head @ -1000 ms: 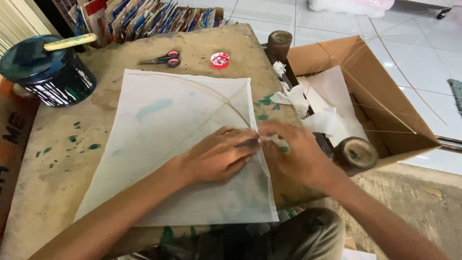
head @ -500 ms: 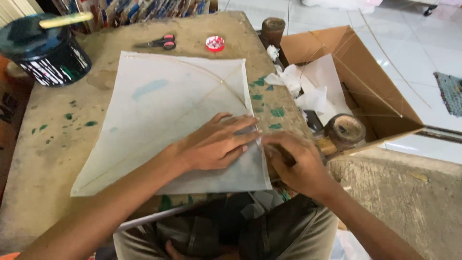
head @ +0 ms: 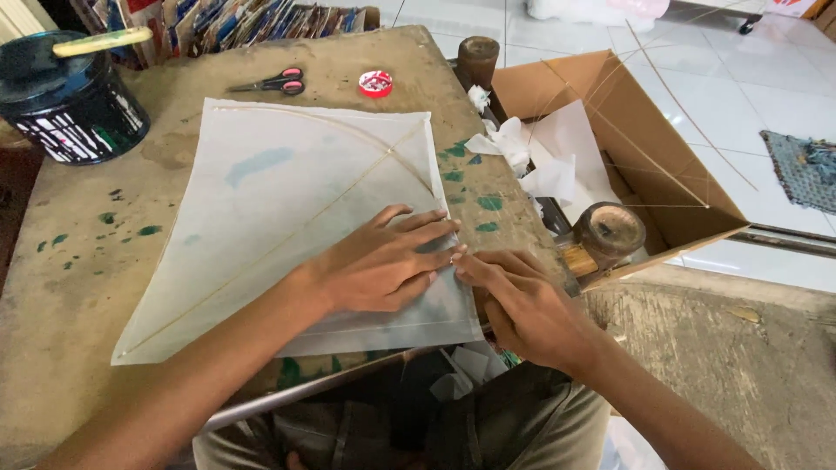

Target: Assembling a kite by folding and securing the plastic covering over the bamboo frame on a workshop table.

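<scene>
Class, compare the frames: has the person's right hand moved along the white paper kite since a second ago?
Yes. The right hand has slid down the white paper kite's right edge, toward the person and farther from the red-handled scissors.

The left hand [head: 383,265] covers the kite's [head: 287,209] edge at five o'clock; the bucket [head: 70,104], at ten o'clock, is cut by the frame.

A worn, paint-flecked bench [head: 78,287] stands on a white tiled floor [head: 766,96] in daylight, a grey woven mat [head: 805,170] lying nearby.
</scene>
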